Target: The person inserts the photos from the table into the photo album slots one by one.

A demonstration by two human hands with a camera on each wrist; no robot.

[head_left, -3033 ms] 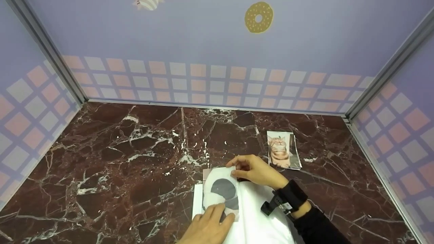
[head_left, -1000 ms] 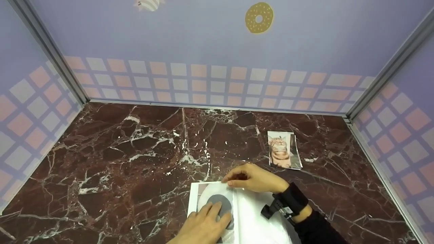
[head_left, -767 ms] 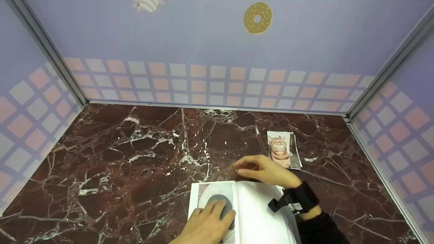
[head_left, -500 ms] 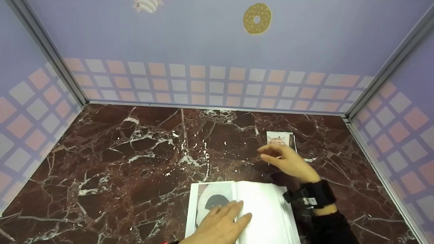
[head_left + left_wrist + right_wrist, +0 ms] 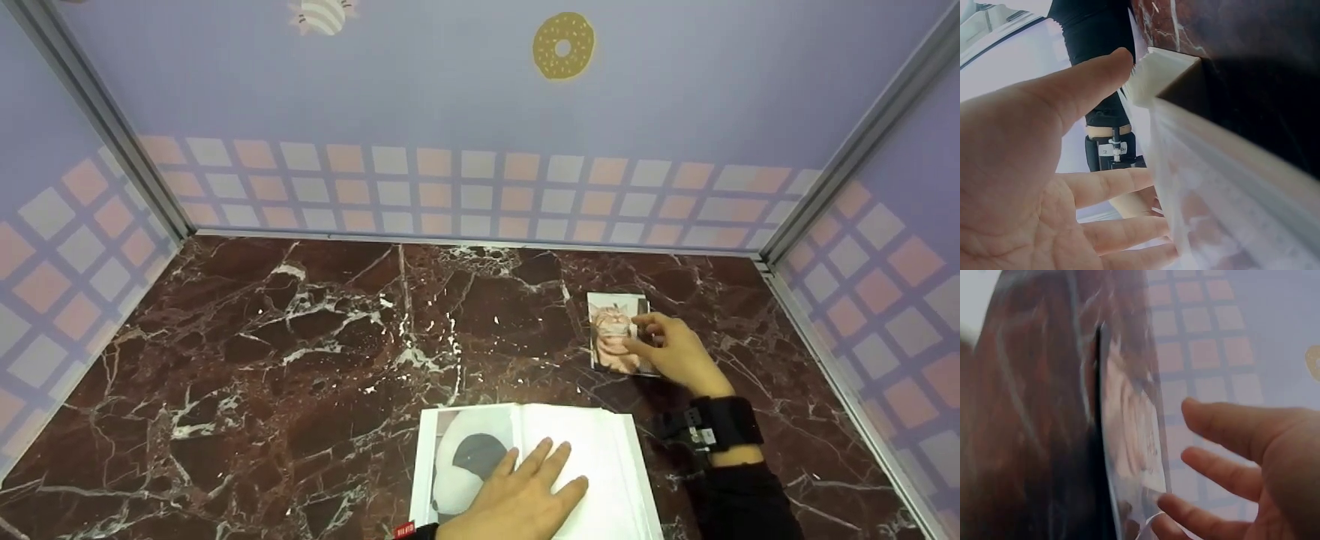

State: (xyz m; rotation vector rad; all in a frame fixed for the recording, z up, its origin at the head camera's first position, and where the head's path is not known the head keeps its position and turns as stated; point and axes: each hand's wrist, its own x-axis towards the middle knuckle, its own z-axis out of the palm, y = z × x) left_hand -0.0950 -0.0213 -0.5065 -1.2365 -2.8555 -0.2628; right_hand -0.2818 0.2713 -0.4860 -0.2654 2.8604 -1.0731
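Observation:
An open photo album [image 5: 611, 450] lies at the front of the table, with a grey-and-white picture [image 5: 457, 465] under its left page and a glossy white page on the right. My left hand [image 5: 517, 499] rests across the middle of it, fingers straight and spread over the right page. In the left wrist view, the album's page edges [image 5: 1168, 73] stand beside the thumb. My right hand [image 5: 682, 356] is over the right side of a small stack of photos [image 5: 611, 322], an orange cat on top. The right wrist view shows thumb and fingers apart beside the stack [image 5: 1129, 427].
The table [image 5: 285, 420] is dark red marble with white veins. A lilac wall [image 5: 420, 97] with a checkered band and a donut print [image 5: 563, 46] rises behind it; side walls close off left and right.
Earlier, the right hand held the grey-and-white picture's top as it slid down into the album page. It then left the album for the cat photos. The left hand shifted right onto the white page.

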